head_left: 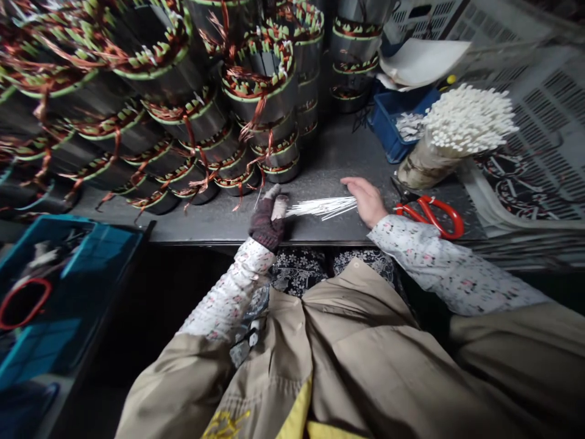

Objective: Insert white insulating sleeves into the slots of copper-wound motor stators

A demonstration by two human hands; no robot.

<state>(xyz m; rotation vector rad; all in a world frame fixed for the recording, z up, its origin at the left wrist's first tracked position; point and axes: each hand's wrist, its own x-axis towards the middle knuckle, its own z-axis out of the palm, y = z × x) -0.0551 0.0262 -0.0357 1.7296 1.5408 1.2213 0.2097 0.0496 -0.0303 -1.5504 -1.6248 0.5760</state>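
Observation:
My left hand (267, 222) wears a dark maroon knit glove with a pale covering on one finger. It is closed, and a thin white sliver (258, 198) sticks up out of it. A loose bundle of thin white strips (322, 207) lies on the grey workbench (320, 161), its left end almost at the glove. My right hand (365, 201) is bare and lies palm down, its fingertips at the bundle's right end. Red-handled scissors (432, 216) lie just to the right of that hand.
Stator cores with copper windings (260, 91) stand in stacks along the back and left. A large bunch of white strips (468, 119) stands in a wrapped holder beside a blue crate (402, 122). A teal crate (59, 286) sits low at left.

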